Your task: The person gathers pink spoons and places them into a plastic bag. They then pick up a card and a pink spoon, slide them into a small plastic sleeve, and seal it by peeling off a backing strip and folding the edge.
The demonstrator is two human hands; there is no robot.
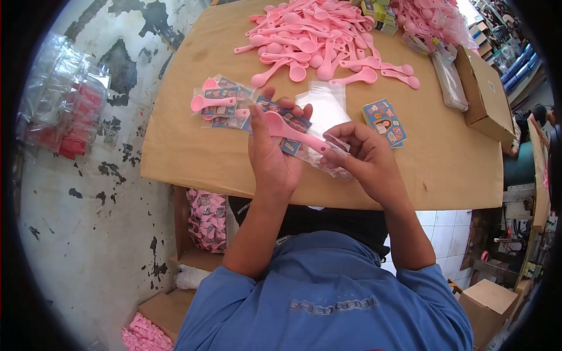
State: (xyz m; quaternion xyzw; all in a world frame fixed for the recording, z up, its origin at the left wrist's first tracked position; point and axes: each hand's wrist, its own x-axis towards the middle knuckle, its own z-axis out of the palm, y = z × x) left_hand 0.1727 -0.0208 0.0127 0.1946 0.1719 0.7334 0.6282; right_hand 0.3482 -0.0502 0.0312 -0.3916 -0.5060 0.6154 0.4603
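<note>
My left hand (275, 146) is wrapped round a clear bag that holds a pink spoon (293, 134) and a blue printed card (290, 146). The fingers of my right hand (363, 153) pinch the open-looking end of the same bag by the spoon's handle. Left of my hands lie several bagged spoons with cards (213, 104). Behind my hands is a stack of clear bags (326, 105). A stack of blue printed cards (384, 121) rests to the right.
A large heap of pink spoons (310, 35) covers the back of the brown table (445, 175). At the right edge stand a cardboard box (483, 96) and a clear packet (449, 81). Bags hang on the left wall (64, 105). Below the table, a box holds packed pink items (207, 221).
</note>
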